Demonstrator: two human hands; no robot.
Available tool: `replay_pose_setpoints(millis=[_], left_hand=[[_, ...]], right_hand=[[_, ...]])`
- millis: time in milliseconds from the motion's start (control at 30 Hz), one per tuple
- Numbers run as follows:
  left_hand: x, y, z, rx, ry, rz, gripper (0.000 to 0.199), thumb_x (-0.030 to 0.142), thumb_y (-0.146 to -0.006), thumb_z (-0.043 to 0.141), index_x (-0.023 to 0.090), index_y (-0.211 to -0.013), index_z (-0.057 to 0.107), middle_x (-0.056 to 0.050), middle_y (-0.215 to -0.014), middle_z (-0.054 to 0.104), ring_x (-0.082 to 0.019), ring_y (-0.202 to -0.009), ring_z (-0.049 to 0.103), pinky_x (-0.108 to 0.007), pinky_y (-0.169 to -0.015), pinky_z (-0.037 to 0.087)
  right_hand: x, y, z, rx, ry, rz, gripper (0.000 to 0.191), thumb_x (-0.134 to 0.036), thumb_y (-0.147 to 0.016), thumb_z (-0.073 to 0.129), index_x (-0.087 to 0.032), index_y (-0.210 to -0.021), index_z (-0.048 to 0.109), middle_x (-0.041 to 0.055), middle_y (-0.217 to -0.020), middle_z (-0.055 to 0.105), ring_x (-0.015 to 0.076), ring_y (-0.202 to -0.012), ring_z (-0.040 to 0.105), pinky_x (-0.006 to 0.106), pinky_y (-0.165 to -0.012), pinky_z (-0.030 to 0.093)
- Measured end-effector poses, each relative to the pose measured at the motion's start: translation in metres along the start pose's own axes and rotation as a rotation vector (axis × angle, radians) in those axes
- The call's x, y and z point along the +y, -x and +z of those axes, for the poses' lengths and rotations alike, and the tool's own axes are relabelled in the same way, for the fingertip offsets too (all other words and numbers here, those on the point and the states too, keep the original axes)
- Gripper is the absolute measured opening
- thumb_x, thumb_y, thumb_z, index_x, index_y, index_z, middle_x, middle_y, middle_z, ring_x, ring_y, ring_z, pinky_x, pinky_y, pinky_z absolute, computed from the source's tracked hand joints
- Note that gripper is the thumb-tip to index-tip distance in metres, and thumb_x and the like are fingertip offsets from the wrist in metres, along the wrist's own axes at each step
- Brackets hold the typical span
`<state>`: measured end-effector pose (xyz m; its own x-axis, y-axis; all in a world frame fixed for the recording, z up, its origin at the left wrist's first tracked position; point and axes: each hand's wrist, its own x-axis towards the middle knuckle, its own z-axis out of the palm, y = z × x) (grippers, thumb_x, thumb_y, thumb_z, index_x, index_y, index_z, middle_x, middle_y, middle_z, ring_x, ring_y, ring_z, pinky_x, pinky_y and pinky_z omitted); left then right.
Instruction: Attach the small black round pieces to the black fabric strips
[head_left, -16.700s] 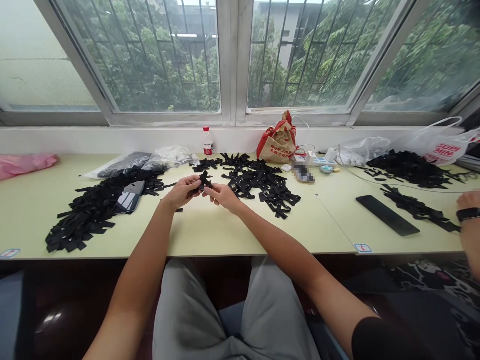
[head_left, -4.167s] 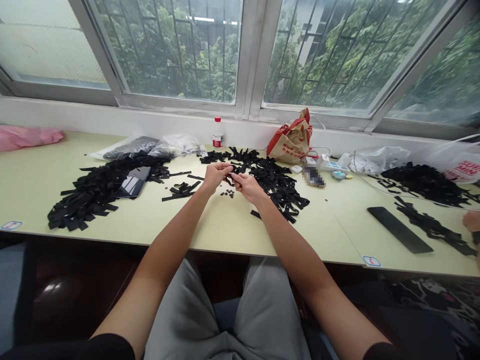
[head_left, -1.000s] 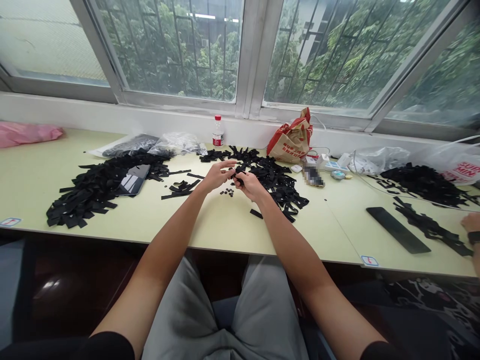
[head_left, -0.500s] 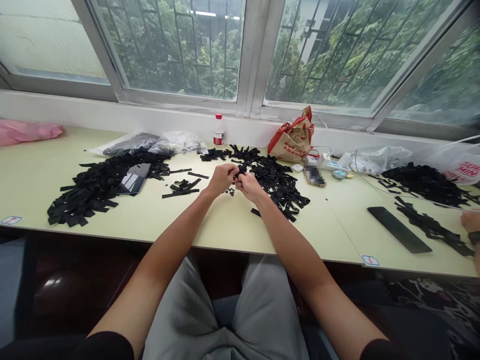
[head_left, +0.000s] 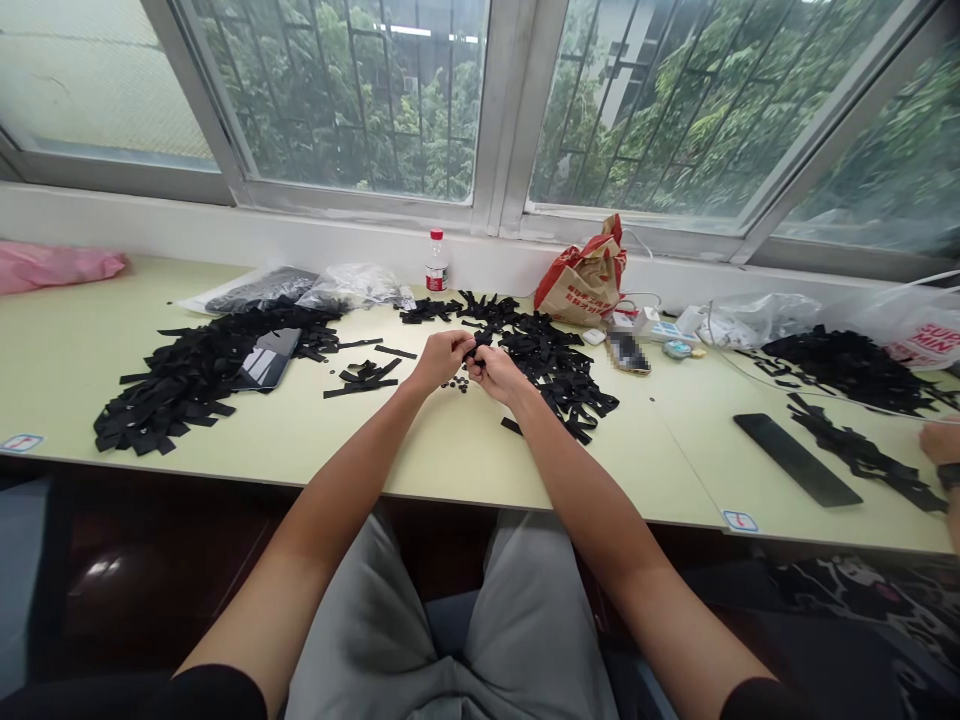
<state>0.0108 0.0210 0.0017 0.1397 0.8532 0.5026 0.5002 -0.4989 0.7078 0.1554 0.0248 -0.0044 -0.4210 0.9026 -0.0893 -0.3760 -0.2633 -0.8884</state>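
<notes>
My left hand (head_left: pixel 445 358) and my right hand (head_left: pixel 496 374) meet over the middle of the table, fingertips pinched on one short black strip (head_left: pixel 474 350). The fingers cover most of that strip. Just below the hands lie several small dark round pieces (head_left: pixel 459 386). A heap of black strips (head_left: pixel 559 365) spreads behind and to the right of my right hand. Left of my left hand are several loose black strips (head_left: pixel 366 376), and farther left a larger heap of black strips (head_left: pixel 176 385) partly covers a dark flat device (head_left: pixel 270 358).
Along the back stand a red-capped bottle (head_left: pixel 436 262), a paper bag (head_left: pixel 585 278) and clear plastic bags (head_left: pixel 352 285). A phone (head_left: pixel 628 352) and a white cable lie to the right. At the right edge, another person's hand (head_left: pixel 939 442) is near a long dark plate (head_left: pixel 796 460).
Both hands stay together at the same place, with only slight finger movement around the black strip. The view has shifted very slightly.
</notes>
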Motion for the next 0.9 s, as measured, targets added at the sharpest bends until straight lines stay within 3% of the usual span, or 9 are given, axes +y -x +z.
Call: replay_pose_setpoints(millis=[200,400,600,833,900], left_hand=[[0.003,0.001,0.001,0.001,0.023,0.048,0.027,0.034,-0.090,0.053,0.017,-0.075,0.068,-0.001,-0.071,0.065,-0.014,-0.066,0.052,-0.027,-0.064,0.039],[-0.010,-0.004,-0.005,0.029,0.185,-0.086,0.030,0.043,-0.088,0.057,0.016,-0.080,0.069,0.001,-0.058,0.056,-0.012,-0.055,0.045,-0.026,-0.056,0.037],[-0.019,-0.007,-0.007,0.084,0.326,-0.136,0.028,0.045,-0.085,0.062,0.017,-0.079,0.066,0.003,-0.054,0.050,-0.010,-0.048,0.041,-0.025,-0.049,0.034],[-0.018,-0.007,-0.032,0.193,0.060,-0.133,0.028,0.041,-0.087,0.058,0.017,-0.074,0.066,0.001,-0.058,0.055,-0.012,-0.054,0.045,-0.026,-0.053,0.035],[-0.019,-0.002,-0.038,0.156,0.034,-0.161,0.029,0.041,-0.087,0.058,0.017,-0.073,0.066,0.001,-0.057,0.055,-0.012,-0.054,0.046,-0.026,-0.053,0.035]], right_hand=[[0.002,-0.003,-0.005,-0.012,-0.018,-0.006,0.018,-0.014,-0.076,0.062,-0.021,-0.075,0.045,-0.0038,-0.062,0.048,0.0070,-0.052,0.038,0.020,-0.048,0.032],[-0.003,0.000,-0.004,-0.067,-0.106,0.021,0.012,-0.019,-0.077,0.065,-0.019,-0.079,0.053,0.0009,-0.071,0.058,0.0096,-0.059,0.047,0.023,-0.054,0.042],[-0.003,-0.003,-0.007,-0.068,-0.114,-0.016,0.023,-0.025,-0.074,0.079,-0.018,-0.079,0.058,-0.0013,-0.071,0.058,0.0070,-0.058,0.045,0.021,-0.053,0.040],[-0.002,-0.002,-0.007,0.006,-0.059,-0.023,0.029,-0.030,-0.075,0.081,-0.019,-0.075,0.054,-0.0016,-0.067,0.056,0.0068,-0.055,0.043,0.020,-0.049,0.036],[-0.002,-0.001,-0.005,-0.002,-0.051,-0.016,0.030,-0.031,-0.076,0.080,-0.019,-0.075,0.053,-0.0017,-0.067,0.055,0.0067,-0.054,0.042,0.020,-0.049,0.035]])
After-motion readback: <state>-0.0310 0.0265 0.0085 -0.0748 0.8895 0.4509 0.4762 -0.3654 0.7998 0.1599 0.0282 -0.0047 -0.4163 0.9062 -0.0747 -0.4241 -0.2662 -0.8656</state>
